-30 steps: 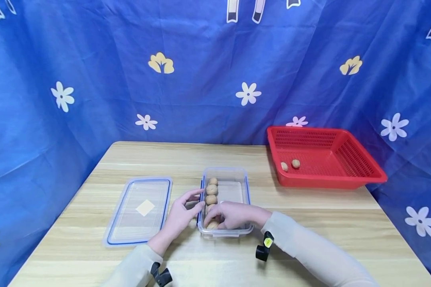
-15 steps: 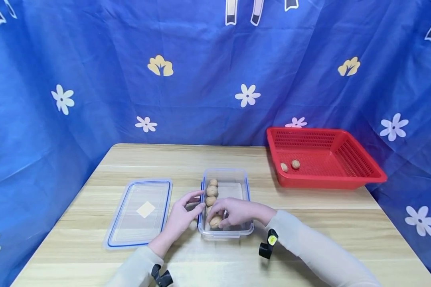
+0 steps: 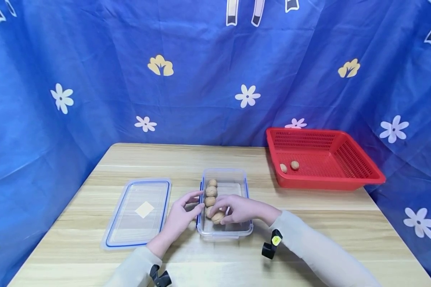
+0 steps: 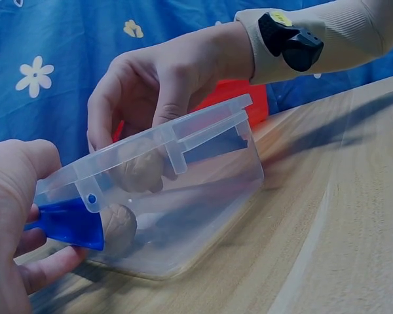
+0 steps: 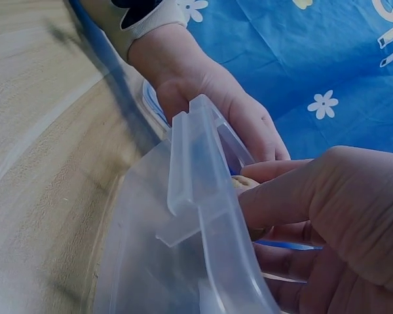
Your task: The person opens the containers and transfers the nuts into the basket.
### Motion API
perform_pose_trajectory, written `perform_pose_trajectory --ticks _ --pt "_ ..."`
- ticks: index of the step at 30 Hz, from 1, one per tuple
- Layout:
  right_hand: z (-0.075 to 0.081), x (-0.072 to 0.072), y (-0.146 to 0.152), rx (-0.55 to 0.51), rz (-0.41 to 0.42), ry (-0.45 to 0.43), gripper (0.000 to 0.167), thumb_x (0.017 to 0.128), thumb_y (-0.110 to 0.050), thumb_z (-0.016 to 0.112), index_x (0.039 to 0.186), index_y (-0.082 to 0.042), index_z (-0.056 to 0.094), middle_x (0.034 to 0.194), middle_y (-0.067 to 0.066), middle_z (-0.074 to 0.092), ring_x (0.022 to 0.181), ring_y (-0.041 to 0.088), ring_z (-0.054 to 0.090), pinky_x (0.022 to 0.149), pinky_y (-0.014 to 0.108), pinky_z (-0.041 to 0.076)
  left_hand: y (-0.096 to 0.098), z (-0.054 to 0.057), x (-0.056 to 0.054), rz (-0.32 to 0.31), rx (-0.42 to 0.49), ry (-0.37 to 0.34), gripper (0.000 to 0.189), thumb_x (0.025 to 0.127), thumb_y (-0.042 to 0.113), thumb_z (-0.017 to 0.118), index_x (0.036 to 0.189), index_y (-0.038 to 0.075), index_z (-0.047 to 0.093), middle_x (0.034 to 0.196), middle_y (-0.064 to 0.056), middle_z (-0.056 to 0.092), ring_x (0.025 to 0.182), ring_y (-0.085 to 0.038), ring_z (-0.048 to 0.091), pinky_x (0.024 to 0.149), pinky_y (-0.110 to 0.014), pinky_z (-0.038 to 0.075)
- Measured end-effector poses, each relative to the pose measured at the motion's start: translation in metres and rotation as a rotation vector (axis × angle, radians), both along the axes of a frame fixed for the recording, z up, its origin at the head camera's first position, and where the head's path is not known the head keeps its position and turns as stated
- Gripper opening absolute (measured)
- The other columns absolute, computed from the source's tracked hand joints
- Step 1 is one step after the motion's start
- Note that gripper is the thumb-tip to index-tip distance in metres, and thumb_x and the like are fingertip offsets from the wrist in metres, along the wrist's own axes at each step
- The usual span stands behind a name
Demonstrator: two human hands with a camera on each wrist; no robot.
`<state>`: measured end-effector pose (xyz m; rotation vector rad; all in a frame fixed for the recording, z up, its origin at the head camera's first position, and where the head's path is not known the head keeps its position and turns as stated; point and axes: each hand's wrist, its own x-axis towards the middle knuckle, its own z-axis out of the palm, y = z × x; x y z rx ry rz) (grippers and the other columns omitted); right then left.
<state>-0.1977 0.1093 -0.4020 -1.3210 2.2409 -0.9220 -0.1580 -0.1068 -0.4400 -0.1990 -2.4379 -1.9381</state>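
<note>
A clear plastic food container (image 3: 233, 227) with blue side latches stands uncovered on the table. Several walnuts (image 3: 211, 191) form a line along its left wall. My right hand (image 3: 238, 209) reaches inside and pinches a walnut (image 3: 218, 217) between thumb and fingers at the near end of that line. Through the wall in the left wrist view, this held walnut (image 4: 141, 171) shows higher than another walnut (image 4: 120, 227) near the bottom. My left hand (image 3: 181, 215) grips the container's left side, its fingers around the lowered blue latch (image 4: 69, 224).
The container's lid (image 3: 138, 229), with a blue seal and a pale square on it, lies flat to the left. A red basket (image 3: 319, 182) at the back right holds a walnut (image 3: 294, 165) and another pale piece (image 3: 283, 168). Blue patterned cloth (image 3: 201, 79) hangs behind the table.
My right hand has moved slightly up and right inside the container with the pinched walnut, away from the near left corner. My left hand keeps its place on the container's side.
</note>
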Motion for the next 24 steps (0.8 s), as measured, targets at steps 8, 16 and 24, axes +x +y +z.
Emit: perform_pose_trajectory --ticks 8,16,24 --pt "-0.003 -0.001 0.007 -0.074 -0.022 0.012 0.033 0.077 0.003 0.07 0.108 -0.007 0.066 0.109 0.002 0.058 0.093 0.007 0.053 0.074 0.027 0.054 0.005 0.019 0.01 -0.002 -0.004 -0.03 0.04 0.085 0.008 0.066 0.125 0.005 0.057 0.119 -0.02 0.058 0.11 -0.034 0.054 0.075 -0.027 0.054" --pt "-0.003 -0.004 0.014 -0.117 -0.065 0.012 0.031 0.077 0.001 0.071 0.107 -0.008 0.067 0.105 0.002 0.058 0.087 0.009 0.053 0.07 0.025 0.054 0.006 0.018 0.01 0.001 0.018 -0.033 0.041 0.085 0.007 0.066 0.125 0.005 0.057 0.118 -0.022 0.058 0.109 -0.035 0.054 0.073 -0.029 0.055" --pt "0.0 -0.004 0.021 -0.157 -0.113 -0.012 0.033 0.076 0.002 0.07 0.107 -0.007 0.067 0.105 0.002 0.057 0.086 0.011 0.052 0.069 0.027 0.054 0.006 0.018 0.011 0.003 0.016 -0.03 0.041 0.085 0.008 0.066 0.125 0.004 0.056 0.118 -0.021 0.058 0.11 -0.035 0.053 0.072 -0.026 0.054"
